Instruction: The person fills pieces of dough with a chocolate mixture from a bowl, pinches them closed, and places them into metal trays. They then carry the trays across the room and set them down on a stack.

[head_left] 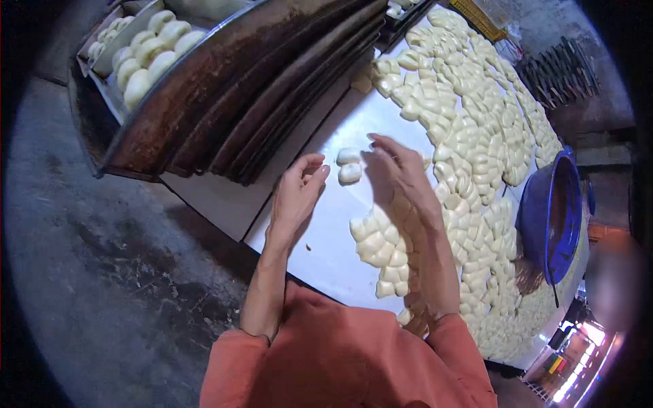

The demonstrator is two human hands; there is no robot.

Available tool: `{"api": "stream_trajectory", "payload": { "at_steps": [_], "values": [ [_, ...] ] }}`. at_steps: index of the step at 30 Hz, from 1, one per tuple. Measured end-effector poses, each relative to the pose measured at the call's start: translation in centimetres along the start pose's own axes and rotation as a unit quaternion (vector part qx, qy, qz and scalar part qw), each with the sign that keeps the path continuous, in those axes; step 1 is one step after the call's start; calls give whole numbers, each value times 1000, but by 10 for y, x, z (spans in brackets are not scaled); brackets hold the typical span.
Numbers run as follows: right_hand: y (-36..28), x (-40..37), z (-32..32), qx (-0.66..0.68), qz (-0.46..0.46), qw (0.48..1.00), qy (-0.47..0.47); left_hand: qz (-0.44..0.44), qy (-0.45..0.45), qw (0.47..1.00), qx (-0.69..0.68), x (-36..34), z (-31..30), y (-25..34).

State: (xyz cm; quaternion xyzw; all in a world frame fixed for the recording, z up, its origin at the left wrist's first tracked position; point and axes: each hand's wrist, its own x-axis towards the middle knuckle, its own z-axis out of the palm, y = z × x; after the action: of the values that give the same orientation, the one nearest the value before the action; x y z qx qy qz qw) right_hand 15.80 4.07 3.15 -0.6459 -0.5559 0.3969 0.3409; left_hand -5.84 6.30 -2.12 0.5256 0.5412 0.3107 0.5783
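Observation:
Two small pale dough pieces (349, 165) lie one against the other on the white table top (326, 251). My left hand (298, 189) is just left of them, fingers curved and thumb slightly apart, holding nothing. On their other side hovers my right hand (406, 168), its fingers stretched toward the pieces and free of any object. Beneath and beyond my right forearm spreads a large mass of cut dough pieces (469, 129), packed close together. A smaller cluster of dough pieces (377, 245) sits near the front, partly hidden by that forearm.
Stacked dark metal trays (224, 88) stand at the left end of the table; the top one holds rounded dough balls (153, 51). A blue basin (551, 211) rests on the right side. A yellow crate (479, 17) is at the far edge, and concrete floor (115, 272) lies left.

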Motion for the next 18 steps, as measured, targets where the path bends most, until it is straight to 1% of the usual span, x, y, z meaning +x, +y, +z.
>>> {"api": "stream_trajectory", "payload": {
  "at_steps": [1,2,3,4,5,6,7,8,9,10,11,14,15,16,18],
  "values": [
    [-4,-8,-7,-10,-1,1000,26,-10,8,1000,13,-7,-1,3],
    [8,-15,-20,-110,-28,993,15,-21,3,999,50,-16,-2,10],
    [12,-23,-28,-121,-20,991,-45,-31,-4,996,88,-26,-5,26],
    [20,-33,-28,-151,-69,982,-87,-40,-12,991,127,-36,-4,32],
    [22,-42,-28,-222,-117,962,-112,-9,-17,995,102,-42,1,21],
    [21,-51,-25,-291,-167,932,-136,25,-36,988,150,-49,5,19],
    [10,-58,-22,-306,-107,926,-193,30,-60,985,160,-55,8,20],
    [11,-63,-23,-312,-117,924,-189,36,-82,981,170,-61,12,23],
    [15,-67,-25,-319,-129,920,-186,63,-84,978,178,-65,18,20],
    [17,-70,-27,-324,-142,917,-184,61,-88,973,202,-69,24,22],
    [18,-73,-29,-335,-137,911,-197,97,-82,970,207,-70,30,20],
    [34,-74,-29,-385,-181,882,-203,209,-69,940,261,-72,49,12],
    [37,-72,-28,-351,-190,894,-201,247,-65,924,284,-72,56,10],
    [32,-75,-29,-302,-196,914,-185,263,-78,924,267,-70,61,4],
    [36,-73,-33,-274,-137,923,-232,236,-138,929,251,-67,65,1]
  ]
}}
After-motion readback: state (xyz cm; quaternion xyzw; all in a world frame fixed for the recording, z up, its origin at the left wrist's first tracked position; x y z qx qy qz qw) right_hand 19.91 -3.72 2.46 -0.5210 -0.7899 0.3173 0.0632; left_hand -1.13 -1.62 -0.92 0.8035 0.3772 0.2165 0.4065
